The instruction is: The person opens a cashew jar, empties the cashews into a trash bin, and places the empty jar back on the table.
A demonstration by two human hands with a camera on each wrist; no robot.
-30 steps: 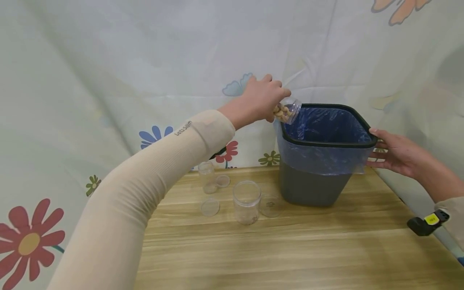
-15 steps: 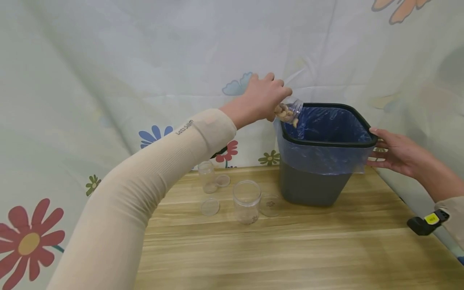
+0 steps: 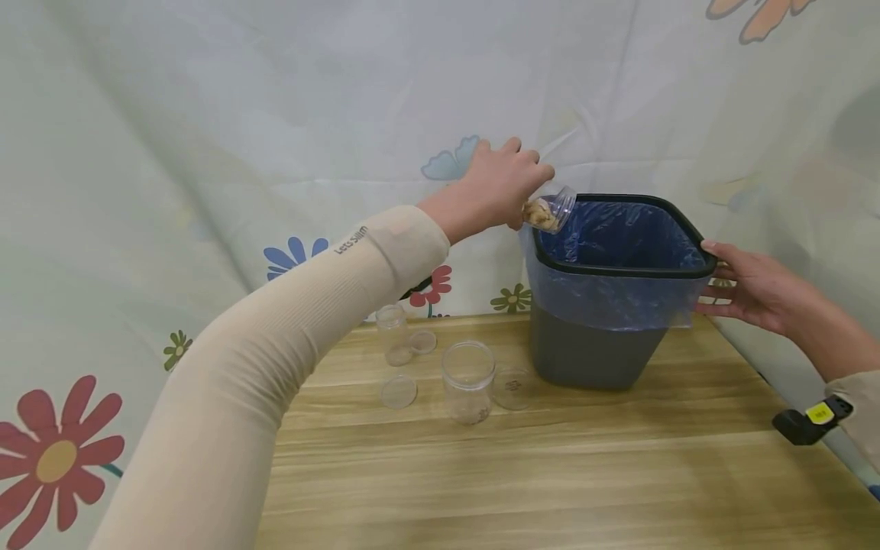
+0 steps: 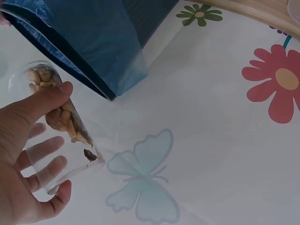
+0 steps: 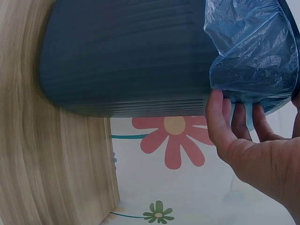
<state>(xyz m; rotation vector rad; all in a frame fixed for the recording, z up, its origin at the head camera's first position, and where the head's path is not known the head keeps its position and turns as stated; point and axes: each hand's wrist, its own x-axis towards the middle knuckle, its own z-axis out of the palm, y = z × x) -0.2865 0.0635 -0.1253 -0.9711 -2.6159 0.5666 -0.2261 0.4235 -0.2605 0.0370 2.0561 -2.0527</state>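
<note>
My left hand (image 3: pixel 498 183) grips a small clear jar (image 3: pixel 565 205) and holds it tilted, mouth over the left rim of a grey trash bin (image 3: pixel 584 347). Cashew-like nuts (image 4: pixel 65 117) lie inside, gathered along the lower side and near the mouth, in the left wrist view; a dark bit (image 4: pixel 90 154) sits near its base. A blue plastic bag (image 3: pixel 612 298) lines the bin and folds over its outside. At the bin's right side my right hand (image 3: pixel 763 294) holds the rim, thumb at the top edge and fingers touching the bag outside (image 5: pixel 253 56).
On the wooden table (image 3: pixel 550 473) stand a wide clear jar (image 3: pixel 467 389) and a narrower clear jar (image 3: pixel 393 340), both without lids. Clear round lids (image 3: pixel 399 392) lie around them. A flower-printed cloth (image 3: pixel 275 114) hangs behind the table.
The jar has moved slightly right and the nuts have shifted inside it. A nut at the jar's lip half a second ago is no longer seen there. The right hand stays put.
</note>
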